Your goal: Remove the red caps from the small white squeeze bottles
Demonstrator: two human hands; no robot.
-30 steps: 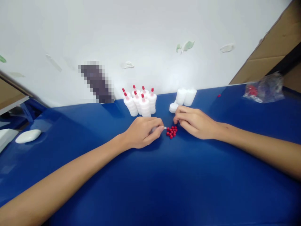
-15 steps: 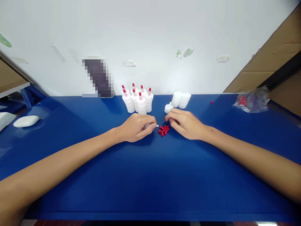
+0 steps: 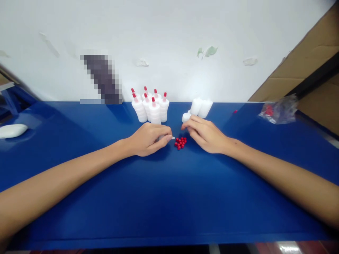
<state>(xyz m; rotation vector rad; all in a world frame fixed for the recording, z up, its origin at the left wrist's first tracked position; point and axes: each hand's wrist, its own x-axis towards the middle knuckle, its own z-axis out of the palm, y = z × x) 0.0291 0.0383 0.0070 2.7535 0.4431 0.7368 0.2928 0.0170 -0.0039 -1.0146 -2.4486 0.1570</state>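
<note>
My left hand [image 3: 149, 139] lies on the blue table [image 3: 164, 197], curled round a small white bottle whose white nozzle tip pokes out toward a pile of several red caps [image 3: 180, 143]. My right hand [image 3: 205, 134] rests just right of the pile, fingers pinched together at its upper edge; whether a cap is in them I cannot make out. Behind the hands stands a cluster of several white bottles with red caps [image 3: 149, 106]. To its right are uncapped white bottles [image 3: 200, 107], one lying by my right fingertips.
A clear plastic bag with red caps [image 3: 278, 109] lies at the right, by brown cardboard [image 3: 299, 76]. A single red cap [image 3: 235, 112] sits near the back edge. A white oval object [image 3: 12, 130] rests at the far left. A white wall runs behind.
The camera view has tilted and shifted, so everything appears further left and higher. Both hands stay by the red caps, with hardly any movement between them.
</note>
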